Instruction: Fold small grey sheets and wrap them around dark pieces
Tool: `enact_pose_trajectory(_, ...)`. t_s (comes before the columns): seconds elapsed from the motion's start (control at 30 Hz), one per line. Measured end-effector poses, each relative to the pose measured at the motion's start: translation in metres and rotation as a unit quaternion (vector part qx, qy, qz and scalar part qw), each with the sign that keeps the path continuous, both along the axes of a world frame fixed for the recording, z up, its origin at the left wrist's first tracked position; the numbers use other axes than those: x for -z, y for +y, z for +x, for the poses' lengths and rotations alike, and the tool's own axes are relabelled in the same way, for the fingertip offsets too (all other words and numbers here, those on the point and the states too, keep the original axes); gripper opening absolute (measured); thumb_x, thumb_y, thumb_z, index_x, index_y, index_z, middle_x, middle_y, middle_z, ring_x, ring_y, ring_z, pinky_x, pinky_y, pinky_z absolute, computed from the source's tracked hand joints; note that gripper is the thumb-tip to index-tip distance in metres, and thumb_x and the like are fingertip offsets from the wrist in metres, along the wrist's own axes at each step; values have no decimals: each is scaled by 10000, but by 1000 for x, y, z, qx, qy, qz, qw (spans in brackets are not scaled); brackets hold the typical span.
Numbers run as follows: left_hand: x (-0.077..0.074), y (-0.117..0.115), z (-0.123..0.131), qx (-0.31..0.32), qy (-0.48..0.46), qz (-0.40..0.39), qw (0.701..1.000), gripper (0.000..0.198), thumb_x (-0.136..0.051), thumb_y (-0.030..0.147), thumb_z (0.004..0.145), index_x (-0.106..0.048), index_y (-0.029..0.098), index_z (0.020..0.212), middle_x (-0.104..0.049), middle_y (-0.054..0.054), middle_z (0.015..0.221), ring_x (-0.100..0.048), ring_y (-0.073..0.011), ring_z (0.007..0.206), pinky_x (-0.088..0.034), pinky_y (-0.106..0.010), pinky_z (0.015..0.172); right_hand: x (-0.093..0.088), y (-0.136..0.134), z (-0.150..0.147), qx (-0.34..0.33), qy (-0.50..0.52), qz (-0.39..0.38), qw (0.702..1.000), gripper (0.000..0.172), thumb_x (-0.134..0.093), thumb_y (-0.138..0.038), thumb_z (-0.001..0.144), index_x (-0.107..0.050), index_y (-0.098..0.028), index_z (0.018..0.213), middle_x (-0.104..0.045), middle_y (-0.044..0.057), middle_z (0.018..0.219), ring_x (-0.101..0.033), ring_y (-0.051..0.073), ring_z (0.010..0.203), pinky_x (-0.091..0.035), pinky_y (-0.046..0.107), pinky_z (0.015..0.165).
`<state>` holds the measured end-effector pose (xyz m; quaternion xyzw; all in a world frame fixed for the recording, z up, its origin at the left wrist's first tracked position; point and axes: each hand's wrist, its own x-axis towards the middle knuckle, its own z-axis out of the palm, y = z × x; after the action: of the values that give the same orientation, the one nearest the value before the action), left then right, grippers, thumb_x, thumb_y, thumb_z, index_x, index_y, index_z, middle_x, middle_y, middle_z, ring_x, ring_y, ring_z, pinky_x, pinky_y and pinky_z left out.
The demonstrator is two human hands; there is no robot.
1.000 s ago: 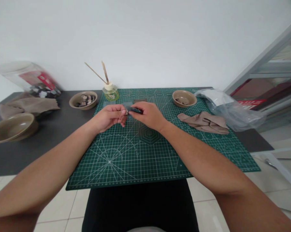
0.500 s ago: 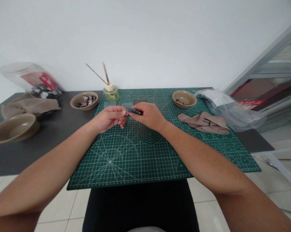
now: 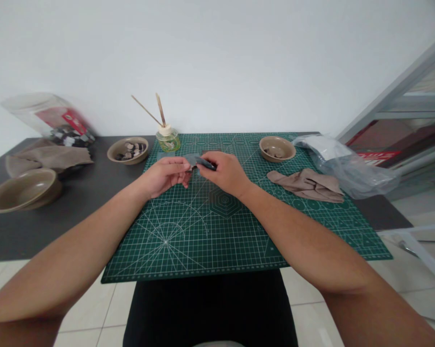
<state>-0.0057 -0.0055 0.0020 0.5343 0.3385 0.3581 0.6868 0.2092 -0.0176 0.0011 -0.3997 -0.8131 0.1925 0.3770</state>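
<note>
White wall (image 3: 217, 62) rose behind a dark grey worktop (image 3: 7, 241), on which lay a green cutting mat (image 3: 188, 250) printed with pale grids and angles. Pale floor tiles (image 3: 85, 308) and black-clad legs (image 3: 210, 308) showed below the mat's near edge.

Over the mat's far half, left of its centre, the two hands met. The left hand (image 3: 170, 176) had thumb and forefinger closed on a small piece (image 3: 193, 167), mostly hidden by the fingers, its other fingers loosely curled. The right hand (image 3: 220, 171) gripped a dark grey sheet (image 3: 207, 165), apparently bent, against that piece. Behind them, flat grey and brown patches lay on the mat, partly blocked from view by the hands; both forearms covered some of the mat's sides.

At the mat's far left corner stood a reed diffuser (image 3: 168, 142) with wooden sticks. Just left of the mat was a brown bowl (image 3: 128, 160) holding dark and pale chips; farther left came a second bowl (image 3: 29, 204), a taupe rag (image 3: 53, 160) and a clear jar (image 3: 60, 120) with a red label and more chips. On the mat's right part sat another bowl (image 3: 276, 140) with a few pieces and a crumpled brown cloth (image 3: 311, 185), while a transparent plastic bag (image 3: 354, 171) overlapped its right edge.
</note>
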Motion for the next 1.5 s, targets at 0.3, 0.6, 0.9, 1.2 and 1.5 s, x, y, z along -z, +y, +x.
enact_pose_trajectory(0.3, -1, 4, 2, -156, -39, 95, 983, 215, -839, 264, 708, -649, 163, 712, -665, -22, 653, -618, -132, 602, -506, -250, 584, 4, 1, -1, 9, -158, 56, 986, 290, -605, -300, 1019, -786, -215, 1230, -718, 105, 1121, -543, 264, 1036, -393, 402, 951)
enact_pose_trajectory(0.6, 2, 1, 5, -183, 1, 171, 968, 244, -838, 309, 727, -632, 179, 721, -718, -24, 724, -644, -130, 659, -488, -254, 612, 7, -1, -4, -72, -181, 12, 981, 277, -630, -161, 960, -769, -178, 1200, -672, 108, 1121, -636, 237, 1035, -486, 366, 950)
enact_pose_trajectory(0.9, 5, 2, 5, -171, 12, 210, 963, 302, -909, 216, 622, -695, 179, 833, -765, -25, 883, -671, -134, 759, -544, -277, 723, 6, -7, -3, -129, -135, -30, 982, 479, -864, -449, 787, -767, -195, 1182, -729, 111, 1236, -629, 287, 1191, -417, 458, 1095)
enact_pose_trajectory(1.2, 13, 1, 4, -149, 123, 253, 948, 242, -889, 219, 637, -748, 171, 828, -711, -12, 760, -607, -123, 638, -486, -268, 641, 9, 1, -4, -57, 83, -182, 978, 331, -694, -465, 923, -754, -148, 997, -739, 15, 854, -622, 132, 753, -428, 266, 703)
enact_pose_trajectory(1.5, 7, 3, 5, -151, 47, 250, 955, 307, -803, 139, 639, -722, 200, 929, -697, -8, 858, -562, -116, 685, -455, -253, 660, 13, 6, -6, -42, 172, -238, 955, 182, -636, -220, 884, -773, -156, 985, -782, 27, 876, -674, 129, 762, -498, 274, 745)
